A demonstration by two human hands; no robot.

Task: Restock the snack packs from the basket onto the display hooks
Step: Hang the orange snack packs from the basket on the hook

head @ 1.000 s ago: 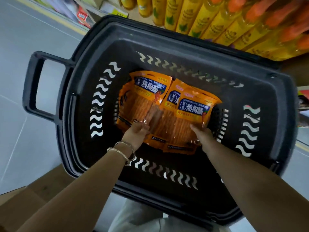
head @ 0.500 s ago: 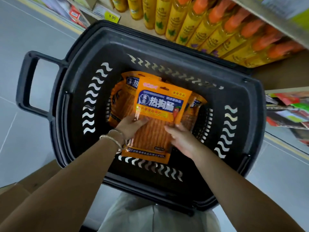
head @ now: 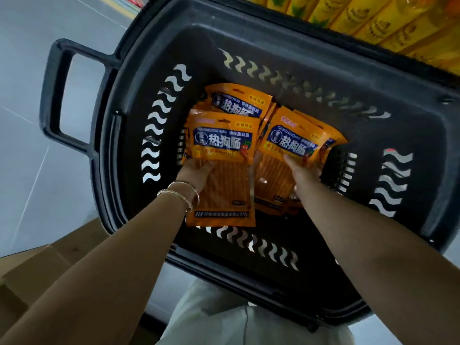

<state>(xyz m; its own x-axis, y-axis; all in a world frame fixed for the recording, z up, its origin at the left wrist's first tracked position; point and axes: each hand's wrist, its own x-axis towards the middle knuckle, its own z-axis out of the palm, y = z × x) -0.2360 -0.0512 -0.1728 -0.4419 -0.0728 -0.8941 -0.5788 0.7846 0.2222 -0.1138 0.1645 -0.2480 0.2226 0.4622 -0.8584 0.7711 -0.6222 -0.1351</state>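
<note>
Picking from basket (head: 273,46); gripping one snack pack (head: 224,143) in left hand (head: 196,173) near left wall; pinching second pack (head: 291,140) with right hand (head: 302,171) at middle; next, lifting both toward hooks, not visible.

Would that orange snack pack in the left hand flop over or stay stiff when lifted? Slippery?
Probably fairly stiff: the orange plastic snack pack looks flat while the left hand grips only its edge. Likely light: one hand carries it. Glossy film, possibly slippery.

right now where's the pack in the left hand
Head view: the snack pack is left of centre in the black basket, gripped by the left hand, beside the second pack in the right hand.
</note>
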